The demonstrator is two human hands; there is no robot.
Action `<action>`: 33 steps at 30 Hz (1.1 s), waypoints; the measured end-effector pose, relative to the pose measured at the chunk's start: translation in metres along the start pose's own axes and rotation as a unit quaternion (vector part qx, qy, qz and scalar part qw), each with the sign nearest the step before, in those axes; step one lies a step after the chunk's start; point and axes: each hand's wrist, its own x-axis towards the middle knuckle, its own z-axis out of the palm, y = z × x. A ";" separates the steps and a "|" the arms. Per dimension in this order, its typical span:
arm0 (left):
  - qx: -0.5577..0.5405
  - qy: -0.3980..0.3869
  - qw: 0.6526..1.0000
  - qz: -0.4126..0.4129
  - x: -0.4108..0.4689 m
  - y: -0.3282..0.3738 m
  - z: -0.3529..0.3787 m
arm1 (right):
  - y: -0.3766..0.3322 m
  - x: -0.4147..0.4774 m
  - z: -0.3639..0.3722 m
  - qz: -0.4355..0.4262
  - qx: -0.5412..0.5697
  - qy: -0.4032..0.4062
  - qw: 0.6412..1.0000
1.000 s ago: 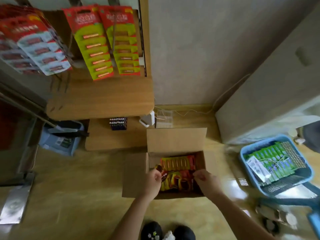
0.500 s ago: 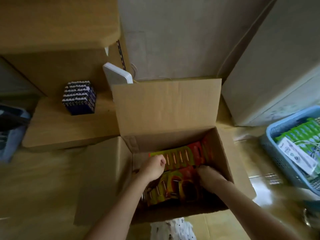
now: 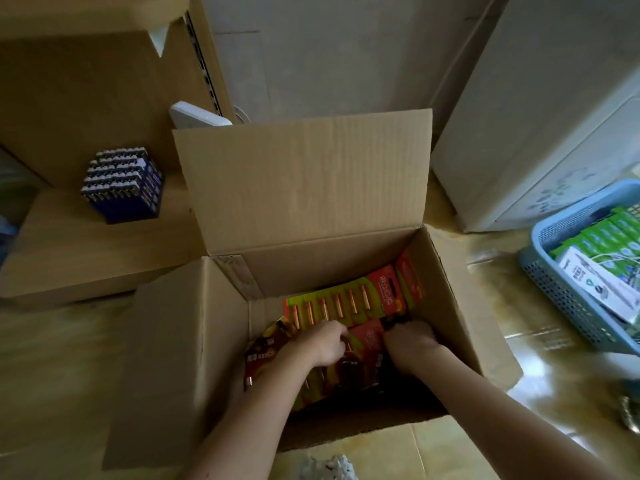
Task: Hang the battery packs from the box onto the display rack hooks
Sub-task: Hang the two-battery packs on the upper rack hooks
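Red-and-green battery packs (image 3: 349,303) — blue basket (image 3: 568,289)

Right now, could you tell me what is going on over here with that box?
A person is reaching with both hands into the open cardboard box on the floor. The left hand and right hand are down among the red and green battery packs, apparently gathering some. None has been lifted out yet, and the display rack is out of view.
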 end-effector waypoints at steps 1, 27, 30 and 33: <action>-0.007 0.000 1.000 0.002 -0.001 0.001 0.001 | 0.002 -0.003 -0.005 0.003 0.025 0.023 0.999; -0.188 0.271 0.944 0.018 -0.068 -0.026 -0.061 | 0.041 -0.062 -0.048 -0.062 0.448 0.303 0.839; -0.245 0.305 0.919 0.043 -0.082 -0.025 -0.076 | 0.037 -0.060 -0.067 -0.061 0.513 0.319 0.795; -0.290 0.314 0.902 0.059 -0.115 -0.014 -0.099 | 0.036 -0.072 -0.100 -0.055 0.587 0.326 0.739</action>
